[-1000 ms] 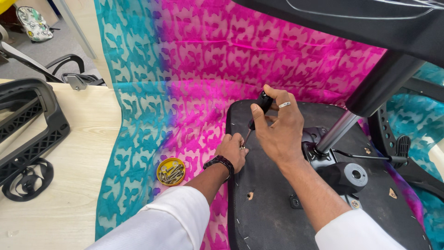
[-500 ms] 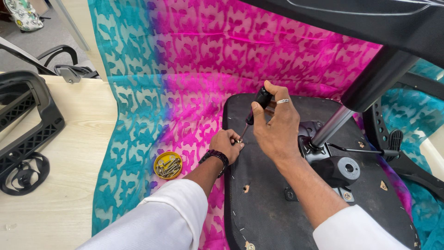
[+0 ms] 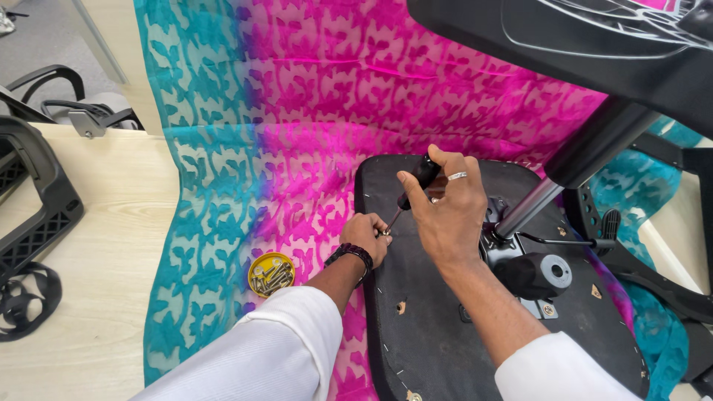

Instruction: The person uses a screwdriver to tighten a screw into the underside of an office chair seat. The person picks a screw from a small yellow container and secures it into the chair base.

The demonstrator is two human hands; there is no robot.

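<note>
At frame centre, the right hand (image 3: 445, 215) is gripping a black-handled screwdriver (image 3: 416, 182), its tip slanting down-left to the left hand (image 3: 368, 236), which is pinching a small screw against the chair seat underside (image 3: 445, 349).

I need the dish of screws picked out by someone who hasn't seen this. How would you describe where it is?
Start at the big pink and teal cloth spread over the wooden floor. On its teal left part, just left of the black upturned chair seat and below the left hand, sits a small round yellow dish. It is the only yellow thing there and holds a heap of metal screws.
</note>
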